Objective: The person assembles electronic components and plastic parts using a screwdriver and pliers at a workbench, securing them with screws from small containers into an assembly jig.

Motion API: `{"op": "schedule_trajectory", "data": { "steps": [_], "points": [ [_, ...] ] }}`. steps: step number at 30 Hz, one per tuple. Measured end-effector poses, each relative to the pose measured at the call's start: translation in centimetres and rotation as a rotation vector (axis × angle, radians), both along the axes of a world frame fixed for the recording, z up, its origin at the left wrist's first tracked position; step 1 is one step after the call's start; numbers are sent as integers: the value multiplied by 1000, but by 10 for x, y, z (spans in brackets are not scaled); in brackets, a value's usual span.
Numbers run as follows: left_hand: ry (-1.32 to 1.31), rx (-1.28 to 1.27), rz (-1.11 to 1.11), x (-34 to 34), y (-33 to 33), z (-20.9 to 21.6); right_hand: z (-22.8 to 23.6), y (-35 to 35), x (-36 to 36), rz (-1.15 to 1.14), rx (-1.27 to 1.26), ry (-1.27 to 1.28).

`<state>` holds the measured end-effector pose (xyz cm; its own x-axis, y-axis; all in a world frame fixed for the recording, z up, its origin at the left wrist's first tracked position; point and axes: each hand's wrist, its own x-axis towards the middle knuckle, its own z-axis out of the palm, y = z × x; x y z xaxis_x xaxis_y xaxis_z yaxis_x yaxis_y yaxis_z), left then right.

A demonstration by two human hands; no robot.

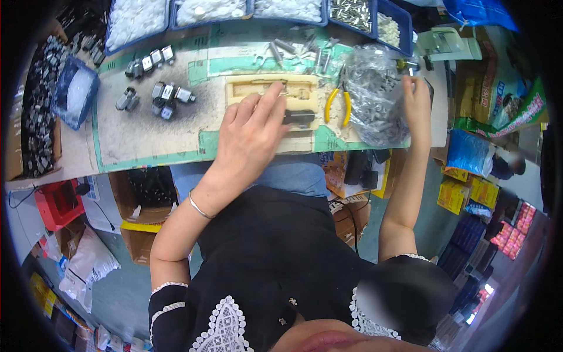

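Observation:
My left hand (252,126) rests over a cream-coloured fixture block (239,82) with recessed slots; its fingers are stretched out and somewhat apart. A dark oblong part (300,117) lies in the near slot, beside the thumb side of that hand. Off to the right, my right hand (417,100) reaches over the far right side of a clear plastic bag (375,97) full of grey parts. Its fingers bend downward, and their tips are hard to see. Small shiny metal pieces (406,66) lie just beyond them. Yellow-handled pliers (338,105) lie between the fixture and the bag.
Blue trays (218,26) of white and metal pieces line the table's far edge. Clusters of dark-and-silver parts (167,100) sit on the left of the table (135,144). Grey metal pieces (284,47) lie behind the fixture. A blue bin (76,94) stands far left.

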<state>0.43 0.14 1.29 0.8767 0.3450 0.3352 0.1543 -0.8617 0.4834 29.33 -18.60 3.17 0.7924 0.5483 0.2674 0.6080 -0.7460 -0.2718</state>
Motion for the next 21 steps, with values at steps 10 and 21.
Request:
{"op": "schedule_trajectory", "data": {
  "steps": [10, 21],
  "points": [
    [-222, -1200, 30, 5, 16, 4, 5, 62, -98, 280, -284, -166],
    [-287, -1607, -23, 11, 23, 7, -12, 63, -101, 294, -451, -141]
  ]
}}
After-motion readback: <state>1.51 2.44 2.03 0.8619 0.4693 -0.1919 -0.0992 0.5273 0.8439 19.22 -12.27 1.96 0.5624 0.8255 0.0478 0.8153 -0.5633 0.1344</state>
